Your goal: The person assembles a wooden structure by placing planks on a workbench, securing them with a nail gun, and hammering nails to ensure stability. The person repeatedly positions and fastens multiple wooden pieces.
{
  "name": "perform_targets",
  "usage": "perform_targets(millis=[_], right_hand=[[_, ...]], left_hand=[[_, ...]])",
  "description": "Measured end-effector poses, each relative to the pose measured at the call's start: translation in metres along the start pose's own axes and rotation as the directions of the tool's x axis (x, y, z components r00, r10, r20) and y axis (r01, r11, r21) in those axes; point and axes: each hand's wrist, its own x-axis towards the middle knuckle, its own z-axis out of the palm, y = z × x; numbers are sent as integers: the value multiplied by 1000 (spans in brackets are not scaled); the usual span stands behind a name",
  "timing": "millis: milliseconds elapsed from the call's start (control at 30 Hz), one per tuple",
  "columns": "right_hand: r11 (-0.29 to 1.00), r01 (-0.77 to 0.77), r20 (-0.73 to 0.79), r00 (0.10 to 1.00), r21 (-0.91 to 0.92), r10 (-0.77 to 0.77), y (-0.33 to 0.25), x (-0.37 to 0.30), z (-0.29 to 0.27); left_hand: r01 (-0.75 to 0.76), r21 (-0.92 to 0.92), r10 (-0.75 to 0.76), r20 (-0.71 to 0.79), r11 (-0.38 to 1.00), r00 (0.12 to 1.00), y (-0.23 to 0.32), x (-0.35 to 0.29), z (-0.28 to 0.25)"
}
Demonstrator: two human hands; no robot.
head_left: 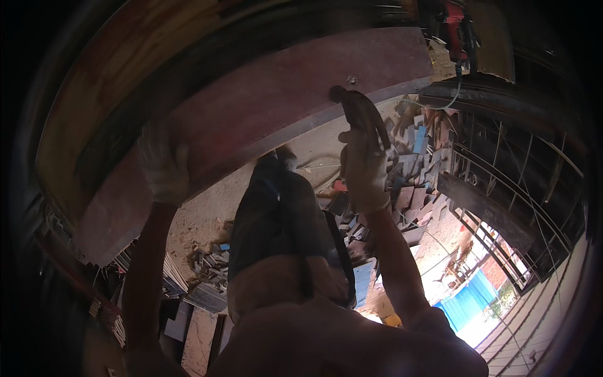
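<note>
In the head view, a long reddish-brown board [264, 107] spans the upper middle, tilted down toward the left. The left hand [164, 166], in a pale glove, presses flat and open against the board's lower left part, gripping nothing. The right hand [363, 166], also gloved, is closed around the handle of a hammer [358, 110], whose dark head meets the board's lower edge, just below a small metal fastener [352, 80] on the board. Below the board lies a heap of scattered blocks and offcuts [402, 182].
</note>
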Motion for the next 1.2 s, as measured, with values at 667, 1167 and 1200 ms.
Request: perform_targets(millis=[667, 1167, 1200], right_hand=[[920, 192, 144, 978, -343, -150, 9, -42, 78], [942, 317, -175, 927, -106, -332, -5, -75, 93], [919, 346, -154, 914, -189, -375, 17, -77, 107]], left_hand=[[43, -27, -46, -108, 999, 993, 2, -4, 12], [-6, -69, -15, -301, 998, 953, -5, -3, 25], [-21, -86, -8, -320, 996, 947, -8, -3, 28]])
